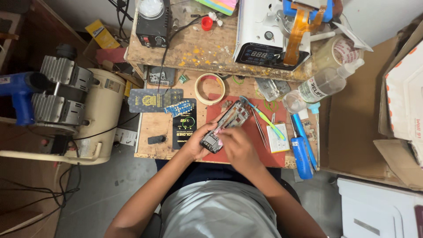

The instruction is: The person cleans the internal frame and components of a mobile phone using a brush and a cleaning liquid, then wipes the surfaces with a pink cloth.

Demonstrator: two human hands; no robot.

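Note:
My left hand (pixel 197 143) grips the near end of an opened phone body (pixel 227 123), its inner frame and parts exposed, held just above a red work mat (pixel 255 136). My right hand (pixel 238 147) rests over the phone's lower end, fingers pinched on a small pale pink piece against it. What the pink piece is cannot be told.
On the wooden bench (pixel 152 128) lie tweezers (pixel 260 125), a green toothbrush (pixel 266 119), a blue screwdriver (pixel 302 154), a tape roll (pixel 210 88), dark packets (pixel 183 125) and a clear bottle (pixel 324 83). A white heating machine (pixel 264 33) stands behind. A compressor (pixel 75 112) sits left, cardboard boxes right.

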